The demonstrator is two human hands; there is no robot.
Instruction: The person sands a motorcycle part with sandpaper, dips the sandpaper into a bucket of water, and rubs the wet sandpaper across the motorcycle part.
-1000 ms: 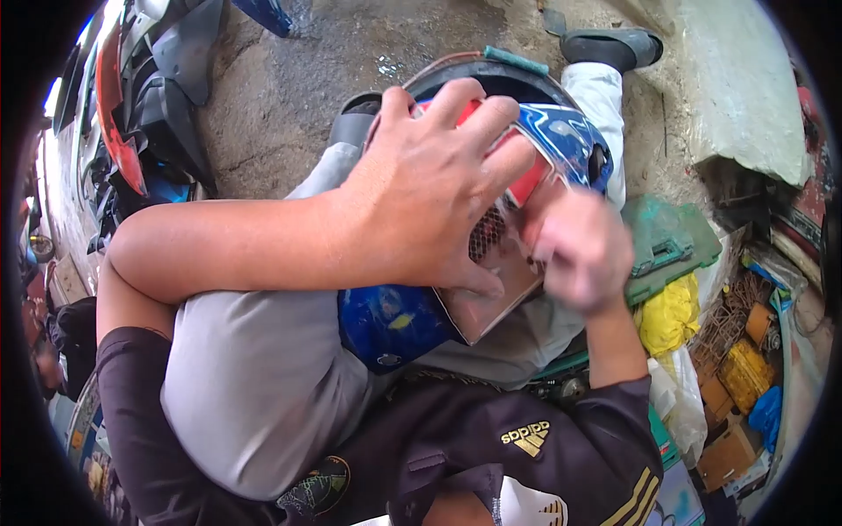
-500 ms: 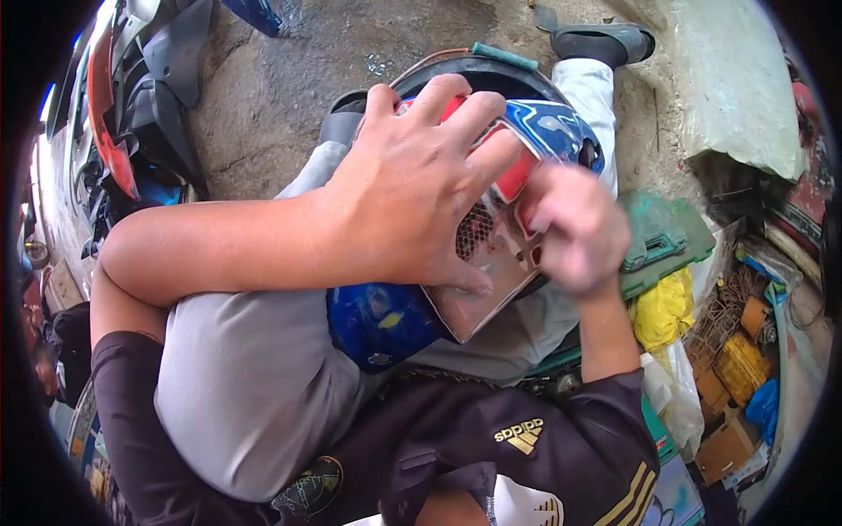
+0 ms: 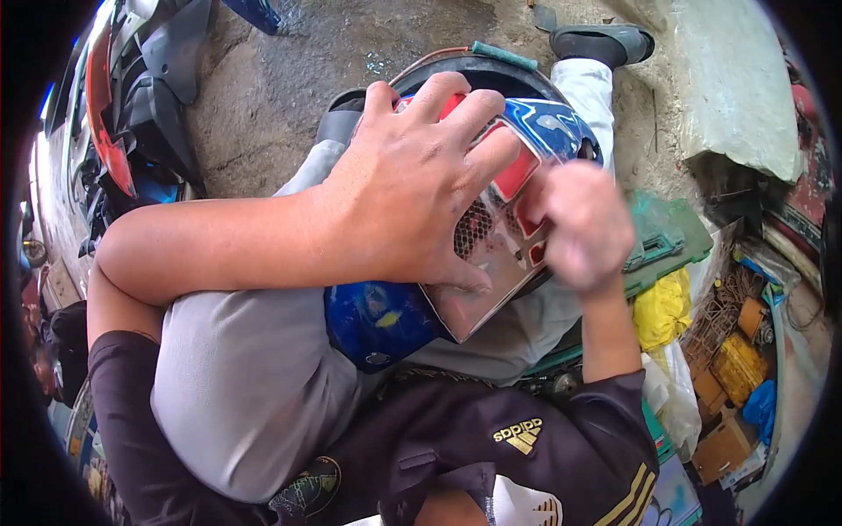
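Observation:
A curved, glossy blue panel [image 3: 386, 326] with red patches, a mesh pattern and a dull, scuffed-looking pinkish area rests across my lap. My left hand [image 3: 430, 180] spans its upper face, fingers and thumb spread and pressed against it, steadying it. At the panel's right edge, my right hand [image 3: 583, 223] is curled into a fist or pinch. Motion blurs it, and anything between its fingers is hidden. Just beyond the panel lies a black bucket rim [image 3: 469, 66], its handle carrying a teal grip [image 3: 504, 56].
Dark and red plastic body panels [image 3: 110, 105] lean at the left. To the right are a green tool case [image 3: 662, 241], a yellow bag [image 3: 662, 307] and a heap of boxes and scrap [image 3: 732, 377]. A pale block [image 3: 737, 88] stands at the upper right.
My right hand has shifted very slightly right along the panel's edge, still blurred. My left hand and the panel have barely moved.

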